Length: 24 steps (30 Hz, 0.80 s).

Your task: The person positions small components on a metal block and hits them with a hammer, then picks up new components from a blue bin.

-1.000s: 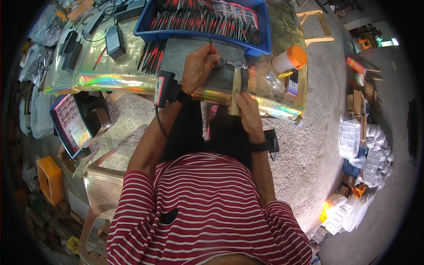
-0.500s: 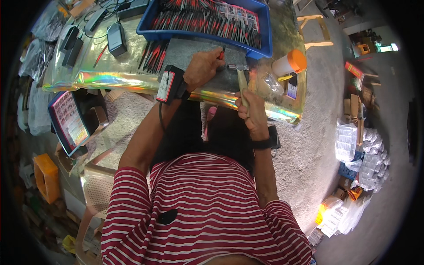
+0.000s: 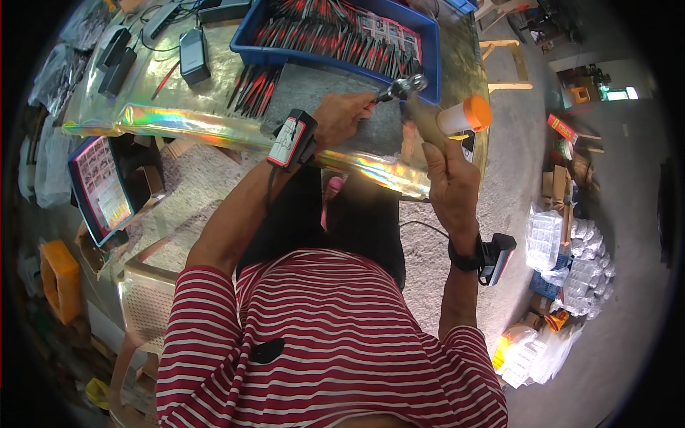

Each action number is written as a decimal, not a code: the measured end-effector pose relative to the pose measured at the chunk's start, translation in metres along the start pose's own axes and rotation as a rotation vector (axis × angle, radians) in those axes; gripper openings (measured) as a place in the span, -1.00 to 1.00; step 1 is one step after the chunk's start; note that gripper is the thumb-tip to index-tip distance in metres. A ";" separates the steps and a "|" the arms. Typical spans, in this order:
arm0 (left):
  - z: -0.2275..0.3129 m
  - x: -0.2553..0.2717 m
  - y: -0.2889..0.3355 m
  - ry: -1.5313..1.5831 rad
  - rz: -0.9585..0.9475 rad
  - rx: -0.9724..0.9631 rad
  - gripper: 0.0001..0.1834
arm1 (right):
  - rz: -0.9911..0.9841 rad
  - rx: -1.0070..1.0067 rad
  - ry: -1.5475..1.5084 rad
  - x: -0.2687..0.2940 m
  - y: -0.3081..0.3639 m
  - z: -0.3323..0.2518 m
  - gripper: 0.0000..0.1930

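Observation:
My left hand (image 3: pixel 342 119) is closed over the dark grey plate (image 3: pixel 307 85) at the table's near edge. Its fingers pinch a thin red-and-black piece (image 3: pixel 371 105), mostly hidden by them. Raised to the right, my right hand (image 3: pixel 454 182) is wrapped round a hammer; the metal hammer head (image 3: pixel 403 88) hangs above the plate's right end, and its handle is smeared by motion. Behind the plate stands a blue tray (image 3: pixel 314 57) full of thin red-and-black pieces. More such pieces (image 3: pixel 255 89) lie in a bunch left of the plate.
A clear jar with an orange lid (image 3: pixel 477 113) stands at the table's right, beside a partly covered phone (image 3: pixel 468 146). Black adapters and cables (image 3: pixel 193 57) lie at the back left. A plastic chair (image 3: pixel 146 303) is at my left, and wrapped goods (image 3: pixel 581 264) stand on the floor at right.
My right hand has moved right and lifted, bringing the hammer up off the plate. My left hand has shifted slightly right and down, still pinching the small piece.

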<state>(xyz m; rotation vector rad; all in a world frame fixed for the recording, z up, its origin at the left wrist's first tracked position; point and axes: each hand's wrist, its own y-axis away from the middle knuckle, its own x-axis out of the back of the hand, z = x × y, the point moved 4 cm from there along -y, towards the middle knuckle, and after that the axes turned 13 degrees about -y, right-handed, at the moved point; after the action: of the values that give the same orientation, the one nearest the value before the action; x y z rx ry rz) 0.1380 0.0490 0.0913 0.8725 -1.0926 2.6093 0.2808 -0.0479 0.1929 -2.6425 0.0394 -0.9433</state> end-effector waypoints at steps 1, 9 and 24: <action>-0.001 0.000 0.000 0.002 0.004 0.003 -0.88 | -0.040 0.008 0.093 -0.001 0.000 0.000 -0.85; -0.002 0.001 0.003 -0.048 -0.016 -0.017 -0.88 | 0.262 0.162 -0.044 0.030 -0.004 -0.054 -0.87; -0.003 -0.001 0.005 -0.029 0.031 -0.024 -0.87 | 0.186 0.050 -0.245 0.027 0.006 -0.055 -0.84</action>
<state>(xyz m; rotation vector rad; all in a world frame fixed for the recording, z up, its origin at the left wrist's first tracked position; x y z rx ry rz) 0.1360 0.0480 0.0860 0.8985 -1.1521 2.6106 0.2686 -0.0734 0.2475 -2.6334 0.1962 -0.5508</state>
